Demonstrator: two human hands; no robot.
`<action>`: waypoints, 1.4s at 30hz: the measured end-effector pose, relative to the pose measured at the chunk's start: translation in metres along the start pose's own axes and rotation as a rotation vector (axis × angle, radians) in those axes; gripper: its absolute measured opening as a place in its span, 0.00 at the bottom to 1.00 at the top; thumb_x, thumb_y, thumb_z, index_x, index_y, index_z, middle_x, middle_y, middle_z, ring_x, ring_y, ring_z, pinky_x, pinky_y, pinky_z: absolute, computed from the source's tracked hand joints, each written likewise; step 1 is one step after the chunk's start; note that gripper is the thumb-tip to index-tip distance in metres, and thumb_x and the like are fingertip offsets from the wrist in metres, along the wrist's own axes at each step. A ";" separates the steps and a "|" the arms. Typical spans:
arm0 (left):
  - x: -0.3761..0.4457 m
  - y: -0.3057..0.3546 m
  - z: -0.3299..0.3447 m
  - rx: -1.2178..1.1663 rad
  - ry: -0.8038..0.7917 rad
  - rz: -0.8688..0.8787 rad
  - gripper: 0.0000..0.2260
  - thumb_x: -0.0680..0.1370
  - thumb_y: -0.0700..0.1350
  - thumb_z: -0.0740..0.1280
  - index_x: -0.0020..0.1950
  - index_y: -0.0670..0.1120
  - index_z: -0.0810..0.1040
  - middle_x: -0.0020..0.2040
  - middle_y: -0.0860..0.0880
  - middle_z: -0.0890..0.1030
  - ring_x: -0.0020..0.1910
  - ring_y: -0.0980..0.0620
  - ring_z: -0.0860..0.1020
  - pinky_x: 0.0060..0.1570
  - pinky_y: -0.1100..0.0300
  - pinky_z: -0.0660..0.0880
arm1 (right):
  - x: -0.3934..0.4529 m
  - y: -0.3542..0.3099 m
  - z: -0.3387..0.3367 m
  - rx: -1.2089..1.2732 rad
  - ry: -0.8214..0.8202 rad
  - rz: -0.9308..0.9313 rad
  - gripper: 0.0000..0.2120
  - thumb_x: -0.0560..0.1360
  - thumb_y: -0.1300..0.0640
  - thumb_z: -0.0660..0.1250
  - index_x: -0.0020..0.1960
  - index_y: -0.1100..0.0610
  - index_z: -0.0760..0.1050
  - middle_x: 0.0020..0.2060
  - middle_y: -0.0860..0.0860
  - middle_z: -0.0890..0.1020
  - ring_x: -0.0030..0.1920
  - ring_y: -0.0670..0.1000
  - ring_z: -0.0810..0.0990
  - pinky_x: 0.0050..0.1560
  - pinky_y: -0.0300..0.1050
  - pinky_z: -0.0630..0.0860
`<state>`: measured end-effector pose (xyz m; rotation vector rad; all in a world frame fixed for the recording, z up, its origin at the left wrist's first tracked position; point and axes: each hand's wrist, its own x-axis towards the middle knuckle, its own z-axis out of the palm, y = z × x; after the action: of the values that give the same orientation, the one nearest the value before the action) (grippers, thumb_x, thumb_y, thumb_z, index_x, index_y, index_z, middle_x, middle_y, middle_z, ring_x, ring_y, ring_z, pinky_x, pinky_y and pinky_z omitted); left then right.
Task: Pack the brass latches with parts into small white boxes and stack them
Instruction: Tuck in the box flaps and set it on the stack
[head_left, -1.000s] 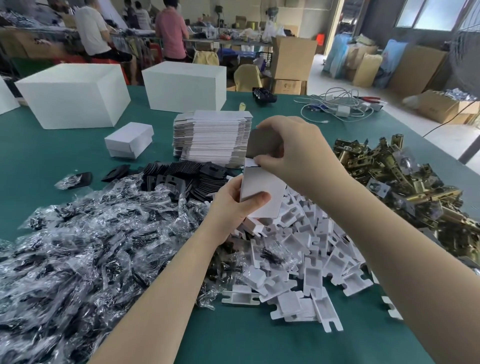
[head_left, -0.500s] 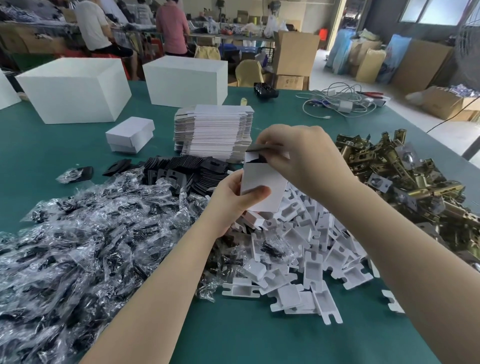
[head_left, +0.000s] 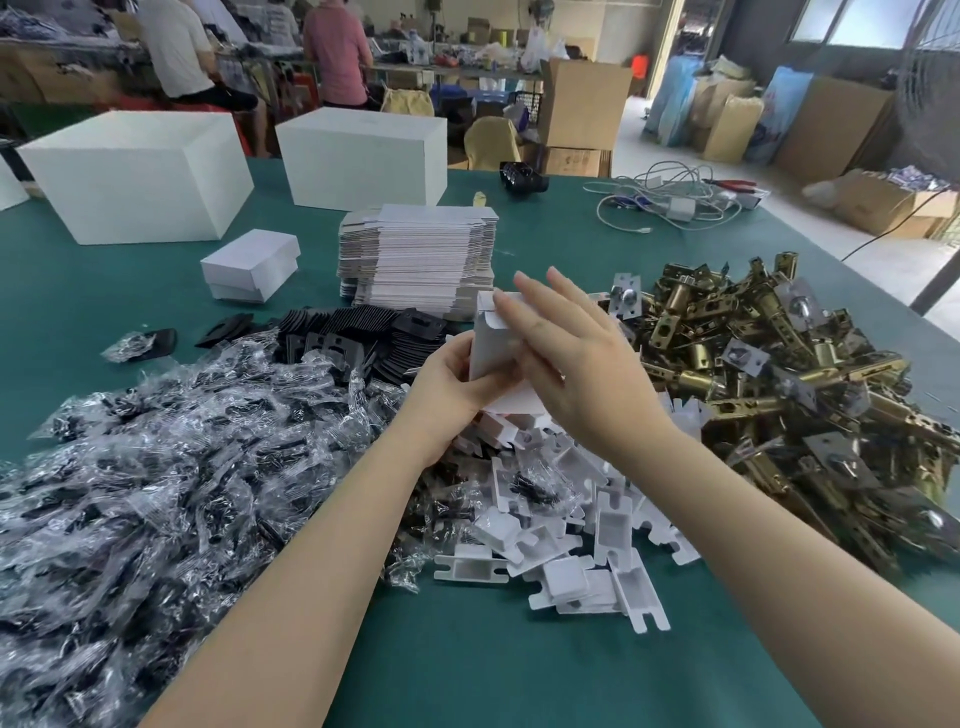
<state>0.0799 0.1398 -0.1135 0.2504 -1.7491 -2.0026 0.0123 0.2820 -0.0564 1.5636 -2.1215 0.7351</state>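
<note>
Two hands, left and right, share one small box at frame centre. Upper left: three big white boxes, the nearest, and one closed small box. One stack of flat cartons. Latches, bagged screws, black plates, white inserts: heaps, uncountable.

Both forearms bare to the frame edge — no sleeves, gloves, rings or watch visible.
</note>
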 end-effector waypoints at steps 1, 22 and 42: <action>0.000 0.000 0.000 -0.001 0.005 0.003 0.10 0.69 0.49 0.77 0.49 0.56 0.83 0.47 0.47 0.86 0.45 0.45 0.84 0.39 0.56 0.81 | 0.003 0.000 -0.001 0.073 0.049 0.013 0.16 0.80 0.59 0.64 0.67 0.60 0.76 0.67 0.57 0.76 0.70 0.62 0.71 0.71 0.52 0.65; -0.002 0.002 -0.001 0.012 -0.076 0.014 0.13 0.65 0.51 0.77 0.47 0.62 0.83 0.45 0.53 0.85 0.42 0.49 0.85 0.34 0.57 0.80 | 0.016 0.019 0.001 0.458 0.216 0.046 0.11 0.69 0.60 0.78 0.51 0.58 0.84 0.51 0.49 0.84 0.54 0.51 0.84 0.56 0.43 0.78; -0.001 0.001 -0.003 0.004 -0.092 0.017 0.14 0.65 0.52 0.78 0.49 0.62 0.83 0.46 0.53 0.85 0.44 0.48 0.84 0.35 0.57 0.80 | 0.026 0.021 -0.017 0.683 0.030 0.184 0.09 0.72 0.54 0.74 0.53 0.49 0.83 0.45 0.39 0.85 0.51 0.39 0.83 0.54 0.36 0.78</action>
<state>0.0820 0.1379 -0.1135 0.1464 -1.8055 -2.0275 -0.0157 0.2779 -0.0312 1.6454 -2.1251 1.6678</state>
